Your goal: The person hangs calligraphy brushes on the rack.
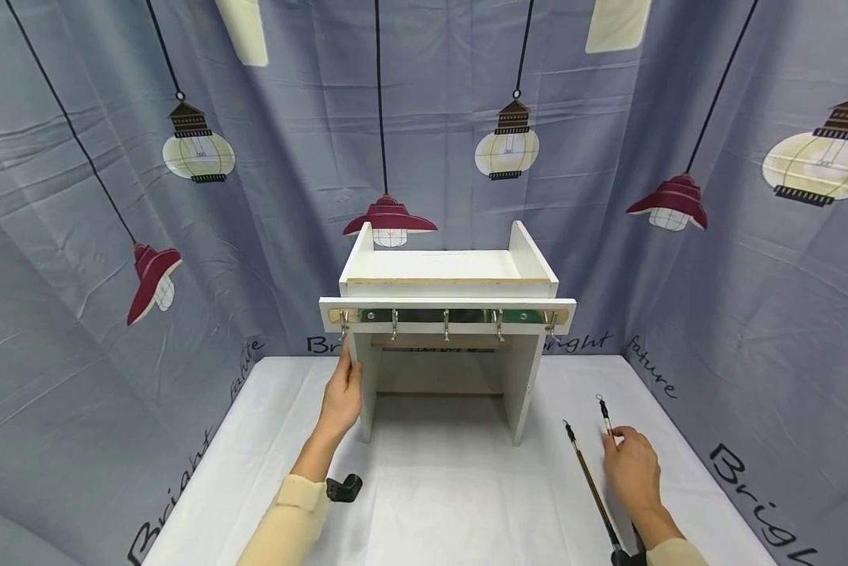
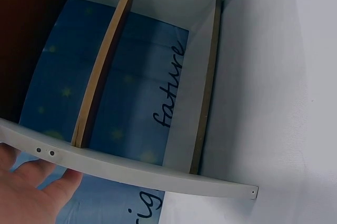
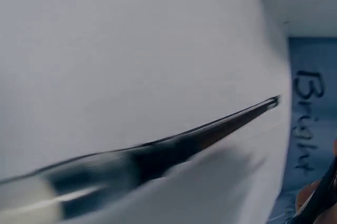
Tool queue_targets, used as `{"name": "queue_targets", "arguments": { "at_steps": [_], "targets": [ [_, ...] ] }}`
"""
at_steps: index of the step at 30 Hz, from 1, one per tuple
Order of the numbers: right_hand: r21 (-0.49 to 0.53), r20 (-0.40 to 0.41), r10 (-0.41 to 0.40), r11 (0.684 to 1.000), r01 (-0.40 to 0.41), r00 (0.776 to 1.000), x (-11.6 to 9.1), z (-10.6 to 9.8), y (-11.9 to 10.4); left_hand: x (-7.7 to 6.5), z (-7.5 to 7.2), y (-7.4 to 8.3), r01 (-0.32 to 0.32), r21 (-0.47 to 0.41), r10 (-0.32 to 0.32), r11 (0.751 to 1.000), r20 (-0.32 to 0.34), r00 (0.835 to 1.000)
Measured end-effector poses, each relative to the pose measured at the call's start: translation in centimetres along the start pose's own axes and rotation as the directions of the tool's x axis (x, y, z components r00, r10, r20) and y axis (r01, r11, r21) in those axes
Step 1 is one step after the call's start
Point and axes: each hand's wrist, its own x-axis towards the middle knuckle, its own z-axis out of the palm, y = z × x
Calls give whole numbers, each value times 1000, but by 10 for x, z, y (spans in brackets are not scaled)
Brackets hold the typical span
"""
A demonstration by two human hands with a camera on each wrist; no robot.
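A white wooden shelf unit [image 1: 448,305] stands on the table, with a row of metal hooks [image 1: 446,324] along its front rail. My left hand [image 1: 340,397] touches its left side panel, fingers pointing up below the rail. In the left wrist view, fingertips [image 2: 63,187] rest against the panel's outer face. My right hand [image 1: 632,464] pinches a thin brush-like rod [image 1: 604,410] with a black end and small loop; its lower part is hidden. A longer brown rod [image 1: 591,477], also looped, slants beside that hand. No bristles are visible. In the right wrist view, a rod [image 3: 158,155] looms large and blurred.
A white cloth covers the table [image 1: 424,503]. Blue-grey curtains [image 1: 289,157] printed with lamps surround it on the back and sides. Black wrist camera mounts [image 1: 344,488] sit by the wrists. The unit has an upper tray and an open space below.
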Motion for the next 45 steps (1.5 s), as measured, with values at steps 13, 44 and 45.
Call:
{"name": "queue_targets", "arguments": {
  "at_steps": [13, 44, 45],
  "targets": [
    [117, -151, -77, 989, 95, 986, 17, -31, -75, -3, 1, -1, 14, 6, -14, 1000, 1, 1000],
    [343, -351, -183, 887, 308, 918, 2, -88, -183, -1, 0, 1, 5, -6, -5, 1000, 0, 1000],
    [344, -352, -191, 884, 316, 916, 1, -87, -185, -1, 0, 1, 5, -9, -5, 1000, 1, 1000]
  ]
}}
